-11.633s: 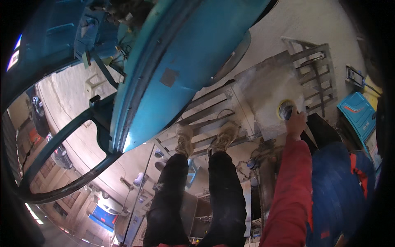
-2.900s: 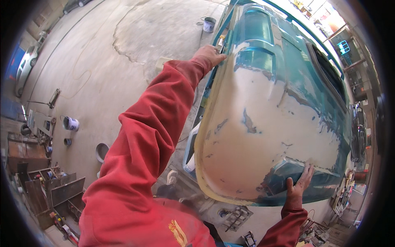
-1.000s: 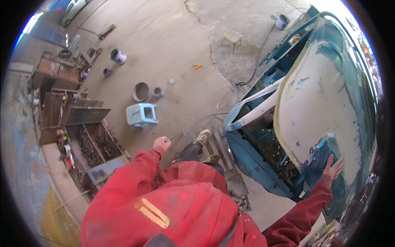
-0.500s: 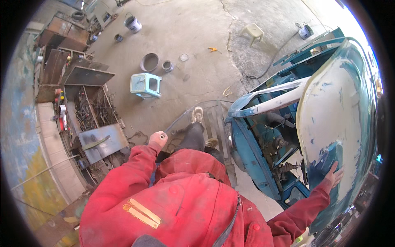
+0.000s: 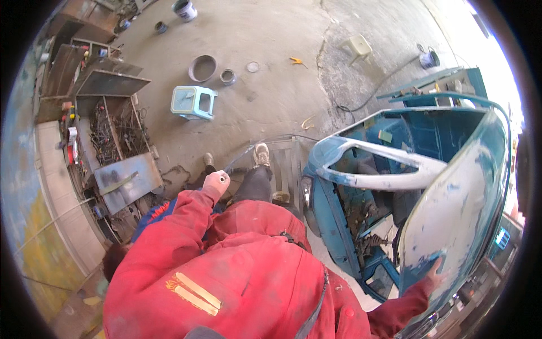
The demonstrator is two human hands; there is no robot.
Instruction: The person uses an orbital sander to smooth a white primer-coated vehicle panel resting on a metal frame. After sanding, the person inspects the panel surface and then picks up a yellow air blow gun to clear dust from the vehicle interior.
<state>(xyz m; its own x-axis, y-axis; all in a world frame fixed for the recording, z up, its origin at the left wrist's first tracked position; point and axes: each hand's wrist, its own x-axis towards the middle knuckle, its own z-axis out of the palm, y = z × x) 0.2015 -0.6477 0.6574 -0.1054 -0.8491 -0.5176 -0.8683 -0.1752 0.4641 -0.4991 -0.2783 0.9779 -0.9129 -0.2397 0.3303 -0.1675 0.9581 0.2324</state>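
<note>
My left hand (image 5: 215,182), at the end of my red sleeve, is closed around the small round end of a blue hose (image 5: 237,158) above my legs. My right hand (image 5: 433,273) rests with fingers stretched on a large curved panel (image 5: 440,203), patched cream and teal, on the right; it is partly shaded near the rim of the view. Beside that panel stands a stripped teal vehicle body (image 5: 336,227), open inside, with a white-coated frame (image 5: 395,179) across it.
A person in blue (image 5: 155,217) is partly hidden behind my left arm. Left are metal bins (image 5: 116,127) of scrap and tools. On the floor are a light-blue stool (image 5: 186,101), a cream stool (image 5: 355,48), several buckets (image 5: 183,10) and basins (image 5: 201,68). A slatted metal platform (image 5: 282,169) lies underfoot.
Over the last second my view has swung rightward and more of the vehicle's interior shows. The person in blue has appeared at my left. My right hand stays on the panel, now lower in view.
</note>
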